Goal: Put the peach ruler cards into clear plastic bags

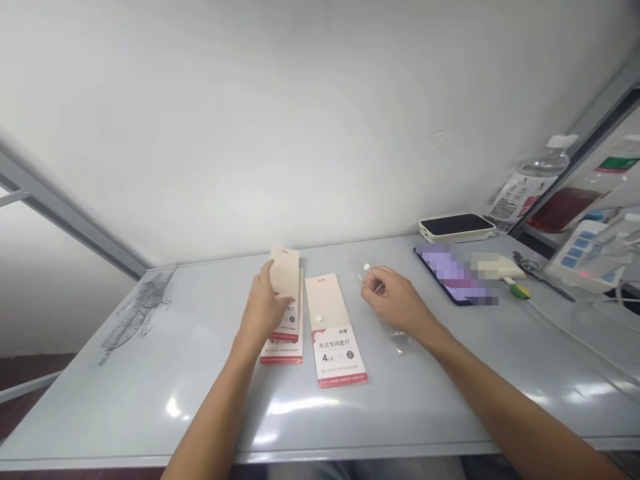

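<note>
Taking the middle packet (pixel 337 353) as the centre of a clock, the left hand (pixel 267 303) is at ten o'clock, gripping the upper packet (pixel 285 270) by its left side, thumb on its front. This packet overlaps the lower packet (pixel 283 351); whether they touch, one cannot tell. At two o'clock, the right hand (pixel 395 303) has its fingers closed on a clear sleeve (pixel 401 344), above the table (pixel 210 367). The sleeve looks thin, so a strong pull could perhaps tear it. Too firm thumb pressure may bend the upper packet. Farther at two o'clock, a wide arm swing could bump the phone (pixel 443 270).
</note>
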The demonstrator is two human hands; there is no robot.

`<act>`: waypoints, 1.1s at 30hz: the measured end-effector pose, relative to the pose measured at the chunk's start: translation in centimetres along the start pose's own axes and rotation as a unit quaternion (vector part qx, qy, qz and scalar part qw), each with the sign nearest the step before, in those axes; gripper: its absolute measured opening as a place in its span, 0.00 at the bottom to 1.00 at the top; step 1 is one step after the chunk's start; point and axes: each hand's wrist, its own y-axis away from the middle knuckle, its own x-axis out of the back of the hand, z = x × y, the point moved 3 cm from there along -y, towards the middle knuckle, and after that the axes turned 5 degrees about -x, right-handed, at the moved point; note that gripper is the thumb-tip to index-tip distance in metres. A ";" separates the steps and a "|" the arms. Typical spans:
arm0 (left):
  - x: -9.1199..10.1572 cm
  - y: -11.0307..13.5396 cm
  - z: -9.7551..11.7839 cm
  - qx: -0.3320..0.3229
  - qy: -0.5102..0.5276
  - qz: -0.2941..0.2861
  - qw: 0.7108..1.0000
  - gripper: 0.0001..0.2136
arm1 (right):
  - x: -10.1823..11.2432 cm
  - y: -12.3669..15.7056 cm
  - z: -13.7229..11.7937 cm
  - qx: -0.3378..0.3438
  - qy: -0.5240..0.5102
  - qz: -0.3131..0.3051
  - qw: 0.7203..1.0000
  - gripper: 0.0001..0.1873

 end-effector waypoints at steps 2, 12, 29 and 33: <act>0.2 -0.1 0.0 0.011 0.011 0.006 1.000 0.34 | -0.2 0.2 -0.3 0.012 -0.017 0.001 1.000 0.06; 0.9 0.0 1.5 -0.111 0.045 0.172 0.978 0.09 | -0.4 1.7 -2.3 0.157 -0.101 0.073 0.980 0.08; -2.0 3.6 5.3 -0.274 0.162 0.093 0.943 0.19 | -2.5 3.8 -4.1 0.371 -0.015 0.058 0.927 0.21; -2.1 3.3 5.5 -0.189 0.239 0.053 0.951 0.22 | -2.1 3.8 -4.5 0.339 -0.026 -0.024 0.940 0.30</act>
